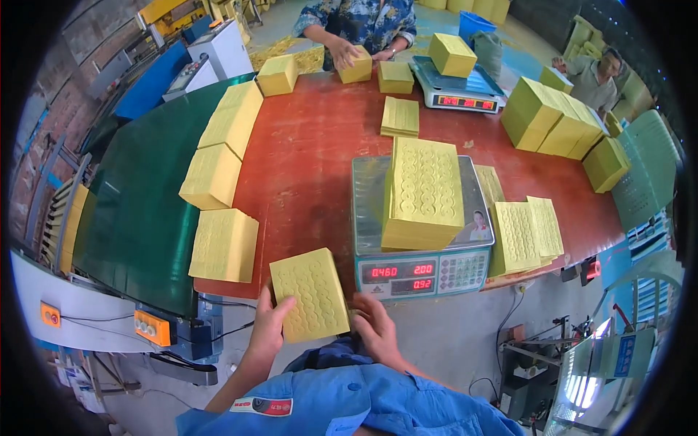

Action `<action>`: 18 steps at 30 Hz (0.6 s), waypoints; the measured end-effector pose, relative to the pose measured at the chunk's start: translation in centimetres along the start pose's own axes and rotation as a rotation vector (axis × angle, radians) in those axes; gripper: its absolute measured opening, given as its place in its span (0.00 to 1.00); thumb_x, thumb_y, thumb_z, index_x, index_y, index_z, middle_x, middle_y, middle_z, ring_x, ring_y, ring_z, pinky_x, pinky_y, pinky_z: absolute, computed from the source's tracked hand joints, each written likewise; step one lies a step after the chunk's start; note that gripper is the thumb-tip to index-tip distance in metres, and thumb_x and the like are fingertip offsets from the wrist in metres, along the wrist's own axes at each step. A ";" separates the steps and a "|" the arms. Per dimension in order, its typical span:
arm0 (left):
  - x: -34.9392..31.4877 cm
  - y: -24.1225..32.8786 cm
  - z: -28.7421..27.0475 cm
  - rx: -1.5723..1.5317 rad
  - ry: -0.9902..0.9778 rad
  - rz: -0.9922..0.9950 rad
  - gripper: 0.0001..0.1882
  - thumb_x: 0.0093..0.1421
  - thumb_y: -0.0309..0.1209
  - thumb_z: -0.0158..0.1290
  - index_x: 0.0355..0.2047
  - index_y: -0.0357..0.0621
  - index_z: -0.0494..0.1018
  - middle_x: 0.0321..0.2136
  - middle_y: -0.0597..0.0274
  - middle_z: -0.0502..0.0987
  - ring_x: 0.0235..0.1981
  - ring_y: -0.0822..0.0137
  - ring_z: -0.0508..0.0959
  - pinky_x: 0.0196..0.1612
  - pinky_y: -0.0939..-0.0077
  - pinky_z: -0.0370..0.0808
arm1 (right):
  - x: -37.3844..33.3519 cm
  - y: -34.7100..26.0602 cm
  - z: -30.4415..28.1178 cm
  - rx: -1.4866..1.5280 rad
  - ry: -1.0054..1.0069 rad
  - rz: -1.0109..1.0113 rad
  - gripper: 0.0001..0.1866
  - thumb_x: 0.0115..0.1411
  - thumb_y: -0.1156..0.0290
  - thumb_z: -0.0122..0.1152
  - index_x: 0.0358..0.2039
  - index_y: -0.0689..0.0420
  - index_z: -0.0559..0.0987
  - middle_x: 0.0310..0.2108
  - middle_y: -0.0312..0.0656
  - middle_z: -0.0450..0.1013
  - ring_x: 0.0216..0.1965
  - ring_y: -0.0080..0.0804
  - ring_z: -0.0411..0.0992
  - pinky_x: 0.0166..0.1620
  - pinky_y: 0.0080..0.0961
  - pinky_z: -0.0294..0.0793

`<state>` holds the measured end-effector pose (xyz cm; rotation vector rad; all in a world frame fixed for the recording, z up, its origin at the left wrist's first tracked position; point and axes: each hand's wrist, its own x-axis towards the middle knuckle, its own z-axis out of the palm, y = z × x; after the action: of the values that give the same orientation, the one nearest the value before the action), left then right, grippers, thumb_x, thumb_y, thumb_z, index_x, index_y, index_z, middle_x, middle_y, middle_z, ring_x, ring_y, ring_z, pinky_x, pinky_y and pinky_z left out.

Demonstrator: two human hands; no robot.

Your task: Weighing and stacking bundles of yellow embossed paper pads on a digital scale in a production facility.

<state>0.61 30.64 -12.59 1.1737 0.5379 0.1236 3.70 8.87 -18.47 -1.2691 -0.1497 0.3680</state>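
My left hand grips a thick stack of yellow paper pressed with rows of coin-like rings, its thumb over the top sheet. The stack is tilted, in front of the table's near edge. Beside its right side is my right hand, fingers loosely bent and apart; whether they touch the paper I cannot tell. Just beyond, a digital scale with lit red figures carries a taller yellow paper block. Loose yellow paper piles lie right of the scale.
Yellow blocks line the red table's left edge, beside a green conveyor belt. Across the table, a co-worker's hand touches another block near a second scale. More blocks stand at right, near another person.
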 end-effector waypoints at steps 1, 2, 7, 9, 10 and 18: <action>0.5 -0.6 -0.3 -0.010 0.012 -0.010 0.31 0.63 0.25 0.53 0.66 0.37 0.57 0.58 0.53 0.69 0.57 0.63 0.72 0.59 0.65 0.70 | -0.6 1.5 -1.6 -0.052 0.037 0.175 0.25 0.64 0.72 0.60 0.61 0.63 0.69 0.62 0.49 0.66 0.61 0.37 0.67 0.59 0.31 0.69; 0.8 -1.1 -0.3 -0.033 0.003 -0.056 0.29 0.64 0.27 0.53 0.64 0.36 0.59 0.57 0.53 0.70 0.56 0.63 0.73 0.58 0.65 0.70 | -1.0 3.0 -2.7 -0.101 0.079 0.361 0.24 0.66 0.71 0.59 0.60 0.64 0.70 0.59 0.48 0.69 0.58 0.35 0.69 0.58 0.30 0.70; -0.1 -0.3 -1.1 0.041 -0.066 -0.196 0.31 0.65 0.37 0.55 0.63 0.36 0.60 0.57 0.54 0.71 0.57 0.63 0.72 0.60 0.66 0.69 | 1.5 4.6 -0.8 0.643 0.106 0.501 0.23 0.69 0.63 0.55 0.57 0.67 0.70 0.52 0.49 0.75 0.53 0.37 0.73 0.55 0.33 0.73; 0.4 -0.1 -2.1 0.033 -0.105 -0.231 0.32 0.65 0.38 0.55 0.64 0.36 0.59 0.58 0.54 0.70 0.58 0.63 0.71 0.60 0.66 0.69 | 2.1 3.3 -0.1 0.520 0.030 0.540 0.23 0.71 0.63 0.49 0.60 0.67 0.69 0.55 0.50 0.73 0.57 0.39 0.71 0.61 0.35 0.68; 0.6 -0.2 -2.4 -0.050 -0.140 -0.273 0.33 0.65 0.38 0.55 0.65 0.36 0.58 0.59 0.54 0.69 0.59 0.63 0.71 0.60 0.66 0.69 | 2.7 2.7 0.1 0.499 0.020 0.553 0.23 0.71 0.65 0.48 0.60 0.68 0.68 0.55 0.50 0.74 0.57 0.39 0.71 0.61 0.35 0.68; -1.7 0.4 -3.1 -0.128 -0.183 -0.244 0.32 0.65 0.38 0.53 0.64 0.32 0.60 0.57 0.52 0.72 0.56 0.63 0.74 0.58 0.67 0.70 | 0.8 -1.7 1.5 0.377 -0.030 0.577 0.27 0.70 0.70 0.52 0.67 0.62 0.61 0.56 0.48 0.72 0.57 0.38 0.72 0.58 0.35 0.72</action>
<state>-2.26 32.79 -12.47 0.9750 0.4991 -0.1554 4.28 10.08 -16.46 -0.9138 0.2597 0.8678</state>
